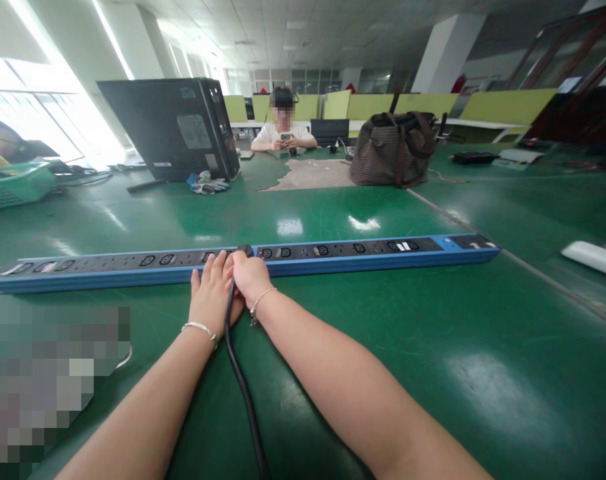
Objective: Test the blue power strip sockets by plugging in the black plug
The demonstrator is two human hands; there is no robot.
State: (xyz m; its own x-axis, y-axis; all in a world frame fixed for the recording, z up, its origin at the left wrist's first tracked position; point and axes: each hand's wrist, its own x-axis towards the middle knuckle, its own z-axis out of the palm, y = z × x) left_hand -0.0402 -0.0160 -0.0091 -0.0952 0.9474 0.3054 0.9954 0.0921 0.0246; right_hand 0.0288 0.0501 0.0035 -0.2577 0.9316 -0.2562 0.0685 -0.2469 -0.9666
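A long blue power strip (343, 265) with a black face of sockets lies across the green table. At its middle, my right hand (251, 275) is closed around a black plug (245, 250), which sits against the socket face. Whether its pins are inside a socket is hidden by my fingers. A thick black cable (241, 373) runs from this hand down toward me. Beside it, my left hand (209, 293) rests with fingers stretched out over the strip's front edge, touching it. Part of its thumb side is covered by the cable and my right hand.
A black computer case (167, 130) stands at the back left, with gloves (207, 183) beside it. A brown bag (393, 150) is at the back right. One person (284, 133) sits opposite holding a phone. A green basket (20, 183) is far left, a white object (593, 259) far right.
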